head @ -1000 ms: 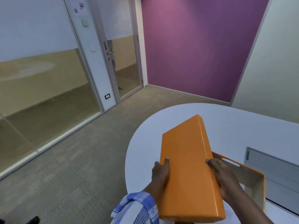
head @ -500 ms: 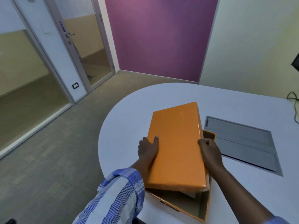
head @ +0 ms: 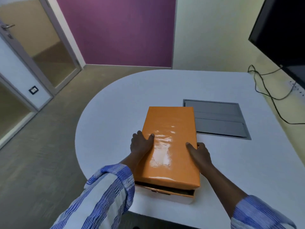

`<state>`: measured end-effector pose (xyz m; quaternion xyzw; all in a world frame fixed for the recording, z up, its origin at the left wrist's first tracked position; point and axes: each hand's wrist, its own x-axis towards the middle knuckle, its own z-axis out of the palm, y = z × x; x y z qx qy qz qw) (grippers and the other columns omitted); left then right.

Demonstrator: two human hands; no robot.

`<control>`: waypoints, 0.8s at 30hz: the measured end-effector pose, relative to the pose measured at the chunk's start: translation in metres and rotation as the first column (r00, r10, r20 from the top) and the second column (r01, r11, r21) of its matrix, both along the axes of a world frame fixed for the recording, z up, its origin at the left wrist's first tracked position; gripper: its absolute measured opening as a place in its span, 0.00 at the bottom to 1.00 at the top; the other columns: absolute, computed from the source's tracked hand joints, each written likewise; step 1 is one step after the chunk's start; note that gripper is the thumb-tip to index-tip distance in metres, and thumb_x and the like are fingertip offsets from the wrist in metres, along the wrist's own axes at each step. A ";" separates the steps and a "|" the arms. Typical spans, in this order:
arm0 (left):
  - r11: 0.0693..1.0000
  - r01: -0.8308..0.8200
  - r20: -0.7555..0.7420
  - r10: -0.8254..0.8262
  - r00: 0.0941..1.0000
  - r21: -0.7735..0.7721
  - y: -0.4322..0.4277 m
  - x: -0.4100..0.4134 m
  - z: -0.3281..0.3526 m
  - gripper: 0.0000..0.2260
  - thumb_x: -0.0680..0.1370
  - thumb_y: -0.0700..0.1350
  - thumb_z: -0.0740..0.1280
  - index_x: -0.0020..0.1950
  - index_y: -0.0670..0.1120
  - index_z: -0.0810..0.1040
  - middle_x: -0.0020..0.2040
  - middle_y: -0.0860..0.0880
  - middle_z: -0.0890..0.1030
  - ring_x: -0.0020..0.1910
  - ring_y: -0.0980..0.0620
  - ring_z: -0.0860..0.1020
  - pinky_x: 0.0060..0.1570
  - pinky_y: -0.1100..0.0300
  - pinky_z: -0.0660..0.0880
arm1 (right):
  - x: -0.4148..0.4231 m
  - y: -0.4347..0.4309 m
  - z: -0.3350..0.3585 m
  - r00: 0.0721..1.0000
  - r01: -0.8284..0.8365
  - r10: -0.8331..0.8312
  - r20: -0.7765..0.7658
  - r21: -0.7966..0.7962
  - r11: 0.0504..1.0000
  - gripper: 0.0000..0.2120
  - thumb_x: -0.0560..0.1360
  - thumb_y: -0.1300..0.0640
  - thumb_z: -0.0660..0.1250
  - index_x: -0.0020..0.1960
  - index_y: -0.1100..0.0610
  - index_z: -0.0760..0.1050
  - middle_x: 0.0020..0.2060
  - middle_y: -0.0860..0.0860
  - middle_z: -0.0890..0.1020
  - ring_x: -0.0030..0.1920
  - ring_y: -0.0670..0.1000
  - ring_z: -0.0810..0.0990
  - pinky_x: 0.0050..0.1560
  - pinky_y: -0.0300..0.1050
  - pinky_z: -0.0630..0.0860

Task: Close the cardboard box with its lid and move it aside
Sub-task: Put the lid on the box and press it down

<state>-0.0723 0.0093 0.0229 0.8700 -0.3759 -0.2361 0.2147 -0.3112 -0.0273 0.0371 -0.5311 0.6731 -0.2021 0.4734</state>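
A glossy orange lid (head: 170, 139) lies flat over the cardboard box (head: 171, 195) near the front of the white table (head: 115, 113). The lid sits slightly off at the near end, where a dark gap and the box's orange rim show beneath it. My left hand (head: 141, 143) grips the lid's left edge, thumb on top. My right hand (head: 199, 153) holds the lid's right edge, thumb on top too. The rest of the box is hidden under the lid.
A grey cable hatch (head: 216, 119) is set into the table right of the box. A black screen (head: 283, 30) hangs on the right wall with cables (head: 267, 90) trailing onto the table. Glass doors (head: 41, 52) stand at the left.
The lid has come down from a tilted position above the open box to lie flat over it. Both hands kept hold of its sides. The view has swung right and down.
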 end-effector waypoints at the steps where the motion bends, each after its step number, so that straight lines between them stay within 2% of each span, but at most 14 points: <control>1: 1.000 0.021 0.005 -0.021 1.000 0.004 -0.001 0.001 -0.001 0.31 0.78 0.64 0.64 0.70 0.41 0.71 0.66 0.39 0.76 0.64 0.38 0.78 0.61 0.41 0.78 | 0.000 0.003 -0.002 1.000 0.014 -0.014 0.010 0.029 0.999 0.32 0.78 0.40 0.65 0.73 0.60 0.66 0.64 0.59 0.78 0.60 0.62 0.80 0.62 0.61 0.78; 4: 0.997 0.080 0.027 -0.081 0.996 0.019 0.000 0.007 -0.003 0.31 0.78 0.63 0.65 0.70 0.40 0.71 0.66 0.39 0.77 0.64 0.38 0.78 0.61 0.42 0.78 | 0.004 0.013 -0.008 0.997 0.058 -0.063 0.041 0.103 0.993 0.32 0.78 0.39 0.65 0.74 0.58 0.65 0.64 0.58 0.78 0.59 0.61 0.80 0.61 0.60 0.78; 8: 0.990 0.143 0.031 -0.144 0.989 0.011 0.007 0.015 -0.006 0.31 0.78 0.64 0.65 0.71 0.41 0.71 0.67 0.41 0.77 0.64 0.39 0.78 0.62 0.42 0.78 | 0.012 0.022 -0.011 0.994 0.104 -0.107 0.022 0.103 0.989 0.32 0.77 0.39 0.66 0.74 0.55 0.64 0.64 0.56 0.78 0.58 0.60 0.80 0.60 0.59 0.78; 13: 0.986 0.167 0.005 -0.167 0.986 -0.022 0.020 0.017 -0.010 0.31 0.78 0.64 0.65 0.71 0.43 0.69 0.67 0.40 0.75 0.64 0.39 0.78 0.61 0.43 0.78 | 0.010 0.030 -0.013 0.994 0.104 -0.101 -0.031 0.111 0.988 0.33 0.76 0.37 0.66 0.74 0.55 0.65 0.64 0.56 0.78 0.58 0.60 0.80 0.60 0.59 0.78; 18: 0.981 0.191 -0.004 -0.191 0.982 -0.016 0.035 0.011 -0.011 0.32 0.79 0.64 0.64 0.74 0.43 0.65 0.69 0.40 0.72 0.67 0.37 0.76 0.62 0.41 0.78 | 0.009 0.043 -0.015 0.993 0.079 -0.070 -0.099 0.094 0.992 0.32 0.76 0.37 0.64 0.74 0.55 0.65 0.65 0.56 0.78 0.55 0.58 0.79 0.53 0.53 0.76; 21: 0.978 0.210 0.017 -0.210 0.978 -0.002 0.044 0.006 -0.011 0.36 0.79 0.65 0.63 0.78 0.43 0.60 0.72 0.39 0.70 0.69 0.37 0.74 0.63 0.41 0.77 | 0.012 0.053 -0.017 0.984 0.059 -0.048 -0.170 0.062 0.996 0.34 0.78 0.37 0.62 0.76 0.56 0.62 0.68 0.57 0.76 0.62 0.61 0.78 0.58 0.55 0.75; 24: 0.970 0.243 0.063 -0.244 0.968 0.033 0.056 -0.003 -0.014 0.43 0.78 0.68 0.60 0.83 0.43 0.50 0.76 0.39 0.65 0.72 0.37 0.71 0.64 0.41 0.75 | 0.017 0.064 -0.018 0.964 0.048 -0.043 -0.263 0.014 0.999 0.35 0.78 0.36 0.60 0.76 0.57 0.60 0.69 0.57 0.75 0.64 0.62 0.77 0.63 0.60 0.75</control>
